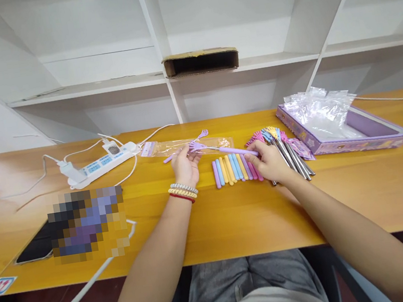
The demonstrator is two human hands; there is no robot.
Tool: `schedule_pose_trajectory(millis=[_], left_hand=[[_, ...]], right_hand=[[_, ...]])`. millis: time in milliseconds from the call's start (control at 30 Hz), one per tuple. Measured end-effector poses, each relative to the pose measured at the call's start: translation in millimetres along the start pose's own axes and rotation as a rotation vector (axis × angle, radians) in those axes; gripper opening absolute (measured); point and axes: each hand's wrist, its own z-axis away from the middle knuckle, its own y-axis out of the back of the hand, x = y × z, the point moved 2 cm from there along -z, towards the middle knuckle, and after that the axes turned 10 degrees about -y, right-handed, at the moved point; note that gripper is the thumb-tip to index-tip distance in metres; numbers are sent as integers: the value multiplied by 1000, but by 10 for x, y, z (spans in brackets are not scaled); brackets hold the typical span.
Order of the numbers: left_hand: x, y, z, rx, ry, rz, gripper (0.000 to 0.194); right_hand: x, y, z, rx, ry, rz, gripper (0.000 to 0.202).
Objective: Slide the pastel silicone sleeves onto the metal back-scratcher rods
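My left hand [186,167] has its fingers at the claw-shaped head of a purple back scratcher [237,151]. My right hand [272,161] grips the same scratcher by its purple handle, so it lies nearly level between both hands. Behind it, a second purple back scratcher [202,134] rests on a clear plastic bag [159,148], partly hidden by my left hand. Below the held scratcher lies a row of pink, purple, blue and yellow handles [229,169]. Beside my right hand is a pile of metal rods [295,157] with colored claw heads [270,133].
A purple box [367,143] holding clear plastic bags [322,110] stands at the right. To the left are a white power strip [101,166] with cables and a dark phone [37,243] beside a blurred patch. A cardboard box [201,62] sits on the white shelf behind.
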Motion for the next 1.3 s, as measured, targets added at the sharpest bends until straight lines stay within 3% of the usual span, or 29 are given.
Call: schedule_pose_trajectory(millis=[200, 433, 533, 667, 800, 867, 933, 1033, 1100, 1300], left_hand=[[32, 25, -37, -32, -10, -16, 19], [-48, -68, 126, -161, 15, -61, 22], [-13, -59, 97, -108, -20, -77, 22], [145, 72, -104, 53, -129, -109, 23], [320, 266, -324, 166, -140, -97, 19], [383, 331, -389, 136, -124, -44, 19], [421, 360, -417, 21, -101, -33, 22], [420, 375, -418, -193, -1, -172, 27], [394, 401, -421, -261, 81, -306, 27], [351, 561, -500, -196, 302, -837, 5]], right_hand=[[-46, 53, -12, -23, 73, -19, 20], [-86, 1, 19, -101, 98, 63, 19], [-94, 27, 18, -124, 84, 99, 20], [-99, 67, 7, -153, 91, 121, 24], [-53, 84, -10, -91, 105, 79, 26], [-13, 84, -19, -40, 56, 35, 27], [29, 71, -29, -4, -11, -66, 28], [83, 14, -47, -29, -104, -341, 28], [99, -35, -62, -83, -162, -538, 29], [37, -73, -80, -135, -283, -765, 30]])
